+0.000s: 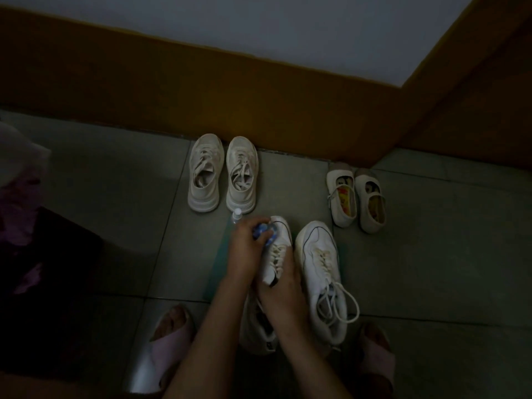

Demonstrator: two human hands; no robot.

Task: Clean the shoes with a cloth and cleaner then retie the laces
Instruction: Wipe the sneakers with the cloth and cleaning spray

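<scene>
One sneaker [280, 249], toe toward wall [201, 96], right fingers [288, 279] tight around it, left fingers [250, 227] around cloth [266, 233]

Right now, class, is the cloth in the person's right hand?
No, the left hand grips the blue-and-white cloth against the toe of the sneaker, which the right hand holds.

Grey tiled floor [115, 203] down below, grout lines running across it. Along the far edge, a wide brown skirting band [144, 93], pale wall [273, 27] above. Bottom of view, a pink slipper [168, 342] on the left foot, another pink slipper [377, 362] on the right. Far left, crumpled purple fabric [17, 194] over something dark
</scene>
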